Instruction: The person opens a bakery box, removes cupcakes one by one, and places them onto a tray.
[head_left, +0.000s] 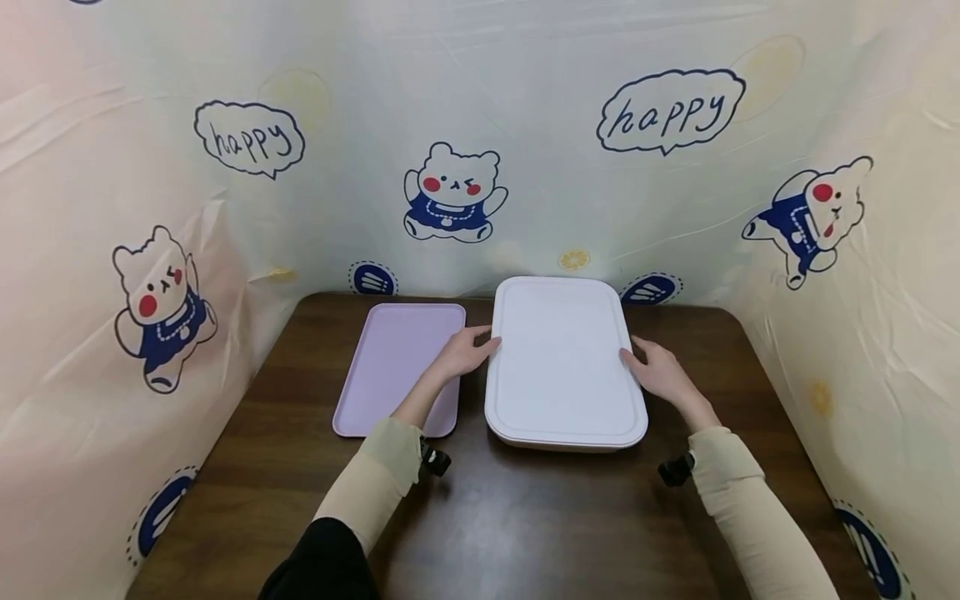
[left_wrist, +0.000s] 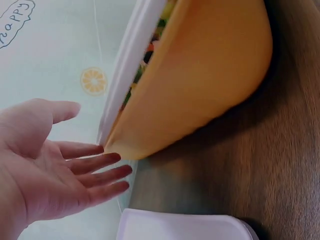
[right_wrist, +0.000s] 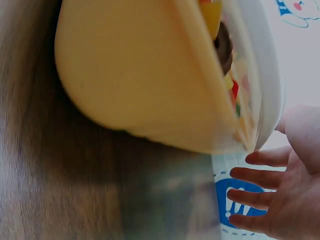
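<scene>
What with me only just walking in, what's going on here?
A person has the left grip and right grip at opposite long sides of a white lid. It is over an orange-yellow bin, with colourful contents showing in the gap between them. Whether it is being lifted or lowered, I can't tell. A lavender tray lies on the table to the left.

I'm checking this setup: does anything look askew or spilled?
The white lid doesn't look seated: both wrist views show colorful contents through a gap between it and the orange bin. No spill shows.
</scene>
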